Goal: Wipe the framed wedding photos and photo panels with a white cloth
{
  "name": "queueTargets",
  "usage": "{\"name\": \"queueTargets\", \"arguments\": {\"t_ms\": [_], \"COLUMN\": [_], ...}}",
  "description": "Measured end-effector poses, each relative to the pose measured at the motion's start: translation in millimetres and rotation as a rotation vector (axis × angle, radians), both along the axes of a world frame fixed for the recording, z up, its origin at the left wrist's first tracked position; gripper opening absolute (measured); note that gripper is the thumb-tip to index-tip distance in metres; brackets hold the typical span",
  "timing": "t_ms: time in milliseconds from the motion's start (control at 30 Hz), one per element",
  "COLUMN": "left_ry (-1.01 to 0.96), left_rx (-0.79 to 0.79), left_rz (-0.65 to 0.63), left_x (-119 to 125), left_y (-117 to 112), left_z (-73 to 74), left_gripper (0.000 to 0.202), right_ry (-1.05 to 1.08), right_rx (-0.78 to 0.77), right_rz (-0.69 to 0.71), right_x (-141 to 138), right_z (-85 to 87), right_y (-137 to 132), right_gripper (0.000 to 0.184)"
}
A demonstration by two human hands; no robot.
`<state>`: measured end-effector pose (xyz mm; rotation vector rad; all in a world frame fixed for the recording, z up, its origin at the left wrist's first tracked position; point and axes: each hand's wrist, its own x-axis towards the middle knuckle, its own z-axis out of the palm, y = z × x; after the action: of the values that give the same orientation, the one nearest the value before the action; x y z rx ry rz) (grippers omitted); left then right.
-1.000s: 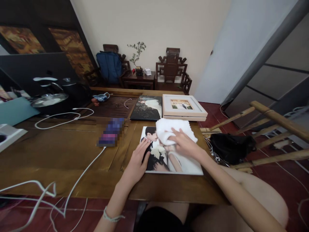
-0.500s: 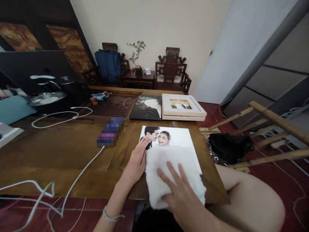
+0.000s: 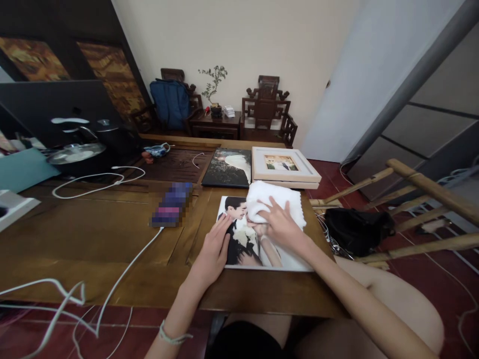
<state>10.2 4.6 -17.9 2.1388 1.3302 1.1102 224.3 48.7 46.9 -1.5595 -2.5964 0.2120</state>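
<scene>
Up front on the table point(image 3: 112, 234), left hand point(image 3: 214, 249) lies flat and open, pinning the photo print point(image 3: 243, 242); ease off and it could skid. Further back, right hand point(image 3: 280, 227) grips a white cloth point(image 3: 279, 197) on it, one hard shove from the framed picture point(image 3: 284, 167).

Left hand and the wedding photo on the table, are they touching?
Touching. The head view shows the left hand lying flat, its fingers resting on the left edge of the wedding photo.
</scene>
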Motion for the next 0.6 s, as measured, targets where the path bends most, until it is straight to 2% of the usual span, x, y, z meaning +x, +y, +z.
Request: {"name": "queueTargets", "arguments": {"t_ms": [100,200,267,333,400,467,600], "left_ry": [-0.090,-0.251,-0.286,-0.236,-0.120,0.032,0.220], "left_rx": [-0.028,0.003,0.020,0.025,-0.003,-0.039,0.023], "left_rz": [0.058,0.107,0.102,0.074,0.032,-0.008,-0.028], "left_x": [-0.1,-3.0,-4.9,-5.2,-3.5,-0.5,4.3], "left_y": [-5.4,-8.3,-8.7,-9.0,-10.0,-11.2,-11.5], "left_z": [11.7,17.2,16.8,14.9,13.3,12.1,9.6], "left_gripper": [0.045,0.048,0.051,0.053,0.053,0.053,0.049], "right_ry": [-0.028,-0.027,-0.010,0.010,0.032,0.047,0.047], "right_rx": [0.023,0.000,-0.035,-0.079,-0.117,-0.130,-0.038], "right_rz": [0.129,0.353,0.472,0.520,0.479,0.365,0.102], "right_x": [-20.9,-36.2,-37.3,-29.8,-15.5,2.2,34.4], "right_z": [-3.3,-5.1,-4.0,-0.7,3.8,7.0,2.8], "right_y": [-15.8,-47.7,-70.6,-91.3,-107.2,-115.6,-103.8], "right_gripper": [0.053,0.040,0.035,0.034,0.040,0.050,0.054]}}
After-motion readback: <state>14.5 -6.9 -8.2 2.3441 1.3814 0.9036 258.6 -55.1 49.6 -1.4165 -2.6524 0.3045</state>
